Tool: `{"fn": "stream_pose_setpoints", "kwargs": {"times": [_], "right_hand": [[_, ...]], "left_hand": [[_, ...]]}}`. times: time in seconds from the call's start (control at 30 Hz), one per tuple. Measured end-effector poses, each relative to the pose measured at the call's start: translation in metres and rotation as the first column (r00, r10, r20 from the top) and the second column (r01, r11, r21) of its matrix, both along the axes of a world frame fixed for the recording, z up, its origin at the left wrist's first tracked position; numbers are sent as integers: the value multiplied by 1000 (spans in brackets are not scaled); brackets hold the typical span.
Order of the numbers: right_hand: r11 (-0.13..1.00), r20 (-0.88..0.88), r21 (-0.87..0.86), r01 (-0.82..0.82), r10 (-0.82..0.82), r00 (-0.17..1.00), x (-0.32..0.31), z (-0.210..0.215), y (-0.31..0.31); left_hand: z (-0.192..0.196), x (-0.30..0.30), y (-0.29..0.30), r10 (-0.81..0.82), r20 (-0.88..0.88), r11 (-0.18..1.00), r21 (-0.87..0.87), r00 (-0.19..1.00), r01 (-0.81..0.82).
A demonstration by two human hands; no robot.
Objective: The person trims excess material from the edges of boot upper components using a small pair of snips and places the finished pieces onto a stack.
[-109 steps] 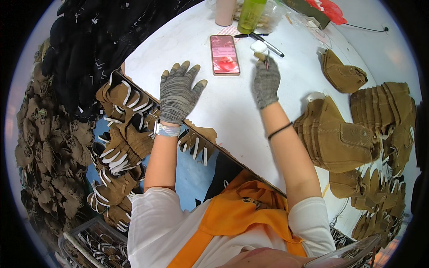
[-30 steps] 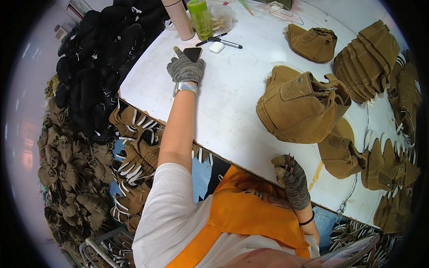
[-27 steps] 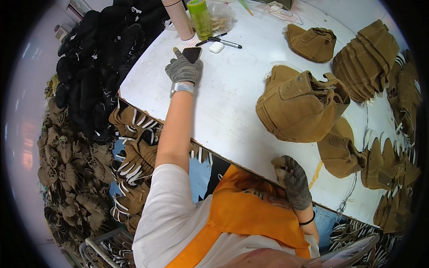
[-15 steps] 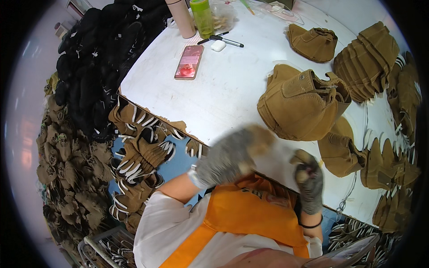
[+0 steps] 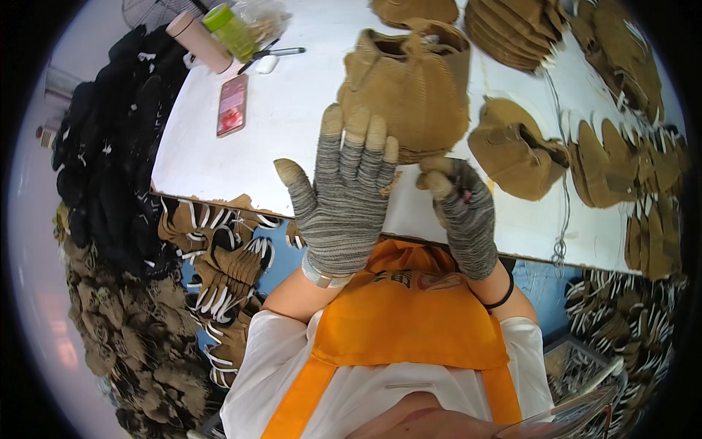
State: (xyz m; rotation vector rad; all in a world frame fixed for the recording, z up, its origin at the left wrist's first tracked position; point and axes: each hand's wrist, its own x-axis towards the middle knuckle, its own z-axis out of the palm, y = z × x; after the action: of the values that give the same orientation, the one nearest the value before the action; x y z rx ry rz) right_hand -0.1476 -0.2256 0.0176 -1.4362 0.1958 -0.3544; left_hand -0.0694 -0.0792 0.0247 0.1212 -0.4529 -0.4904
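Observation:
Both hands wear grey knitted gloves with tan fingertips. My left hand (image 5: 340, 201) is open, its fingers stretched out and thumb apart, holding nothing. Its fingertips reach in front of the near side of a stack of brown suede shoe uppers (image 5: 409, 91) on the table; whether they touch it I cannot tell. To its right, my right hand (image 5: 461, 219) is closed, thumb and fingers curled together. A small reddish spot shows among its fingers, and what they hold, if anything, cannot be made out. A smaller brown upper (image 5: 515, 150) lies right of the stack.
The white table (image 5: 285, 117) bears a phone (image 5: 232, 106), a pink bottle (image 5: 199, 42), a green bottle (image 5: 229, 33) and pens. More uppers (image 5: 512, 29) stand at the back right. Black pieces (image 5: 117, 161) and brown bundles (image 5: 146, 344) are heaped at left. A cord (image 5: 561, 241) hangs at right.
The view has shifted, so the table things sit further left and higher. My left hand, blurred before, is now spread flat with fingers pointing away. The right hand stays curled.

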Motion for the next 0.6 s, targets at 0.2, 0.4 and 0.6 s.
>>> {"fn": "stream_pose_setpoints", "kwargs": {"times": [0.2, 0.4, 0.6], "right_hand": [[998, -69, -52, -39, 35, 997, -13, 4, 5], [990, -27, -118, -71, 69, 997, -23, 8, -8], [917, -121, -398, -3, -50, 991, -79, 28, -68]], "left_hand": [[-11, -7, -15, -26, 118, 999, 49, 993, 20], [-18, -16, -22, 68, 276, 978, 174, 959, -119], [-24, -22, -29, 63, 310, 892, 409, 949, -193]]}}
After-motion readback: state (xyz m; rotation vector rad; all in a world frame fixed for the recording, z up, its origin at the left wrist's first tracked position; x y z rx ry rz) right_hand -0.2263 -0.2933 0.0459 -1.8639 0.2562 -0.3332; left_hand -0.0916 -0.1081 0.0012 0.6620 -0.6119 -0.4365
